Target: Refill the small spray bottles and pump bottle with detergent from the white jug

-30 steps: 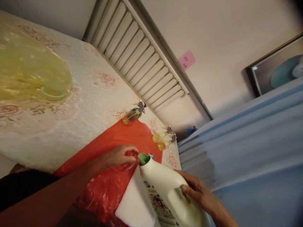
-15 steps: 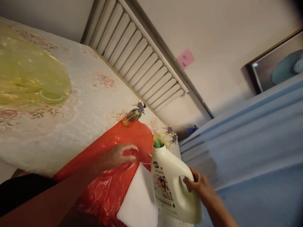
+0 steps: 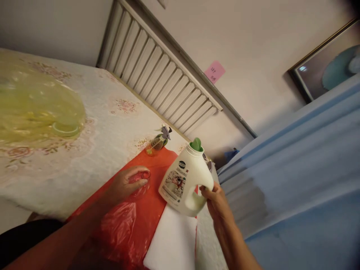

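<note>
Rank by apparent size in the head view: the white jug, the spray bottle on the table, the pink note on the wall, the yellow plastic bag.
1. Yellow plastic bag, largest.
2. White jug, though it sits nearer the camera.
3. Spray bottle and pink note look about alike; the note hangs farther off, so no ranking between them.

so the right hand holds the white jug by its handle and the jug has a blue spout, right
Not quite. The head view shows the right hand holding the white jug by its handle, but the spout is green, not blue.
</note>
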A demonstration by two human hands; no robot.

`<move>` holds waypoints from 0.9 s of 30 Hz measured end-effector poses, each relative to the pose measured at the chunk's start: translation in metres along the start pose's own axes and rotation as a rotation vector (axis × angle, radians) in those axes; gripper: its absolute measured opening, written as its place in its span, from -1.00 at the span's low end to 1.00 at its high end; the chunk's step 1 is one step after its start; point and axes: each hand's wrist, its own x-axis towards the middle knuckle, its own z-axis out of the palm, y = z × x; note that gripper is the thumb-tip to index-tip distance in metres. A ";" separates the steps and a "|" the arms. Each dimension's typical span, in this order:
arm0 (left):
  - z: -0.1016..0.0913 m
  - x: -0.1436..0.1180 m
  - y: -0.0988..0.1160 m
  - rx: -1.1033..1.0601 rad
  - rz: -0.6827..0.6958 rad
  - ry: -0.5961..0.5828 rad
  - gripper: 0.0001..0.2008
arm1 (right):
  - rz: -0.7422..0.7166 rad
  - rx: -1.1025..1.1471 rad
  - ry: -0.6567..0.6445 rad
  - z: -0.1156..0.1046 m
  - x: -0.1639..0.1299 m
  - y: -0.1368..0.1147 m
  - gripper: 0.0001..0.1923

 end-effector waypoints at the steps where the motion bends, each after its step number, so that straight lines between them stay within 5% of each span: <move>1: -0.002 -0.003 0.000 0.002 -0.010 0.022 -0.61 | -0.018 0.033 -0.002 0.010 0.003 0.004 -0.74; 8: -0.008 -0.031 0.014 0.030 -0.057 0.149 -0.60 | -0.073 0.267 -0.039 0.076 0.018 0.045 -0.73; 14: 0.002 -0.054 0.022 0.131 -0.024 0.154 -0.63 | -0.076 0.299 -0.025 0.102 0.022 0.081 -0.72; 21: 0.040 -0.073 0.028 0.142 -0.103 0.134 -0.59 | -0.140 0.258 -0.052 0.095 0.025 0.093 -0.75; 24: 0.056 -0.075 0.029 0.148 -0.095 0.133 -0.61 | -0.170 0.229 -0.066 0.075 0.026 0.096 -0.59; 27: 0.069 -0.074 0.023 0.154 -0.080 0.133 -0.59 | -0.132 0.167 0.108 0.041 0.028 0.111 -0.52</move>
